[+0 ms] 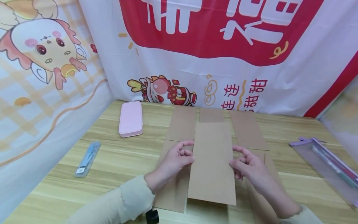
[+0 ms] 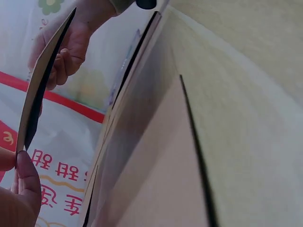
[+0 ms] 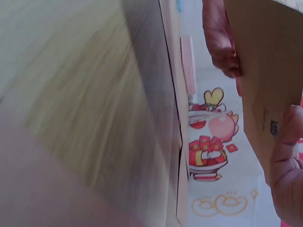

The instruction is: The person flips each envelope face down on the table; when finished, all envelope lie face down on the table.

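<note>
A plain brown rectangular cardboard panel [image 1: 213, 161] is held above the table between both hands. My left hand [image 1: 174, 161] pinches its left long edge between thumb and finger. At the opposite edge, my right hand [image 1: 251, 166] grips the panel with thumb and fingers. The right wrist view shows the underside of the panel [image 3: 265, 71], which carries a small dark printed mark. Flat cardboard strips lie below, a left strip [image 1: 181, 124] and a right strip [image 1: 249, 130], both creased across. A shorter cardboard piece [image 1: 211, 114] shows behind the raised panel.
On the left of the wood-grain table [image 1: 112, 193] are a pink case [image 1: 130, 119] and a clear blue slim pack [image 1: 88, 159]. A purple translucent pouch [image 1: 325, 165] with pens inside lies at the right. A printed cloth [image 1: 173, 62] hangs along the back edge.
</note>
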Demonstrator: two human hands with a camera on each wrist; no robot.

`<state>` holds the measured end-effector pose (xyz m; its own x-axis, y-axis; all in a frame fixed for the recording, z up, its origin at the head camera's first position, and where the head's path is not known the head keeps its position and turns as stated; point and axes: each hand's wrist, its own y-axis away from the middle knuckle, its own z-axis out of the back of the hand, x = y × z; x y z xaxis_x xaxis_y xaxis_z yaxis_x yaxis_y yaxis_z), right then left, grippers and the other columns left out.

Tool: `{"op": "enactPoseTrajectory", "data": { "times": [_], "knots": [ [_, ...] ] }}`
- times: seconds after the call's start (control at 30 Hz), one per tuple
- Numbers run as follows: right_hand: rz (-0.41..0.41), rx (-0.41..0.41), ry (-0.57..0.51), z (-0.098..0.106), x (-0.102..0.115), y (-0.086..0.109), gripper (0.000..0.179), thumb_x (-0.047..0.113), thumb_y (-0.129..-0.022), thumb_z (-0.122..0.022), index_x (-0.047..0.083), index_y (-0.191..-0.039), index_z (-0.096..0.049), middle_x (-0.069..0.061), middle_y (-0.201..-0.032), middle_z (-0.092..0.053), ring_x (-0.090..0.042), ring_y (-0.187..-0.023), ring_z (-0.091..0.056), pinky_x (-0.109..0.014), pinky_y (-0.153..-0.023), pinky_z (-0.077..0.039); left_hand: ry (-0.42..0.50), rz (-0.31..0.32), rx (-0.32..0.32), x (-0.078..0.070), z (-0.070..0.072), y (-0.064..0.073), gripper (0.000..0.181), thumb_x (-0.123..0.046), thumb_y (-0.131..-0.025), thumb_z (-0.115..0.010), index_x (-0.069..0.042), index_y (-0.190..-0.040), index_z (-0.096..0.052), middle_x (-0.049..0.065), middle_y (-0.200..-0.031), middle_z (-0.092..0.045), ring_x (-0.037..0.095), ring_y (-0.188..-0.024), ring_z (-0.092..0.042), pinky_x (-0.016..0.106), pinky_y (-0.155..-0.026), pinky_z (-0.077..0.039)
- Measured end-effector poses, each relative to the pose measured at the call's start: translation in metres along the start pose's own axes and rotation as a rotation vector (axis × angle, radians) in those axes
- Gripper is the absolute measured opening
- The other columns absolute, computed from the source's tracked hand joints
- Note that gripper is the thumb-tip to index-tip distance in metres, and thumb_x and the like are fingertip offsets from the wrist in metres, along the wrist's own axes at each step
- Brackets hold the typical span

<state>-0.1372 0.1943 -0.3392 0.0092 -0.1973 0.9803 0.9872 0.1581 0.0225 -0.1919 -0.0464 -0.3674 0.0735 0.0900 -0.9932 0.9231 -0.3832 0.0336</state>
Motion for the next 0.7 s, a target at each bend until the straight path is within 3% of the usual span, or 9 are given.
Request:
{"op": "enactPoseTrajectory", "data": {
  "times": [0.13, 0.37, 0.53, 0.7],
  "knots": [
    [-0.070, 0.091, 0.044, 0.009, -0.004, 0.000, 0.065, 0.007, -0.088, -0.057, -0.007, -0.140, -0.020, 0.001, -0.065, -0.052, -0.009, -0.054, -0.051, -0.023, -0.049, -0.048, -0.072, 0.026, 0.058, 0.001, 0.001, 0.002, 0.056, 0.009, -0.079, -0.056, -0.001, -0.132, -0.041, 0.000, -0.076, -0.058, 0.010, -0.067, -0.054, 0.025, -0.068, -0.050],
    [-0.145, 0.281, 0.096, 0.016, -0.016, -0.001, 0.087, 0.008, -0.086, -0.060, -0.010, -0.143, 0.002, -0.004, -0.065, -0.054, -0.012, -0.053, -0.055, -0.024, -0.049, -0.050, -0.224, 0.074, 0.134, 0.006, -0.001, 0.005, 0.057, 0.009, -0.080, -0.058, 0.003, -0.134, -0.038, 0.008, -0.079, -0.063, 0.011, -0.065, -0.057, 0.027, -0.067, -0.053],
    [-0.162, 0.359, 0.145, 0.016, -0.025, -0.002, 0.092, 0.011, -0.086, -0.063, -0.014, -0.140, 0.007, -0.005, -0.064, -0.056, -0.012, -0.052, -0.055, -0.025, -0.048, -0.051, -0.321, 0.093, 0.165, 0.008, -0.002, 0.007, 0.059, 0.011, -0.077, -0.059, 0.006, -0.132, -0.039, 0.010, -0.076, -0.064, 0.012, -0.062, -0.058, 0.027, -0.065, -0.054],
    [-0.197, 0.382, 0.171, 0.016, -0.032, -0.004, 0.093, 0.013, -0.085, -0.064, -0.014, -0.140, 0.006, -0.005, -0.065, -0.056, -0.011, -0.052, -0.055, -0.024, -0.049, -0.052, -0.380, 0.114, 0.174, 0.011, -0.002, 0.005, 0.057, 0.012, -0.075, -0.060, 0.007, -0.130, -0.043, 0.010, -0.073, -0.064, 0.012, -0.060, -0.059, 0.026, -0.064, -0.053]
  ]
}}
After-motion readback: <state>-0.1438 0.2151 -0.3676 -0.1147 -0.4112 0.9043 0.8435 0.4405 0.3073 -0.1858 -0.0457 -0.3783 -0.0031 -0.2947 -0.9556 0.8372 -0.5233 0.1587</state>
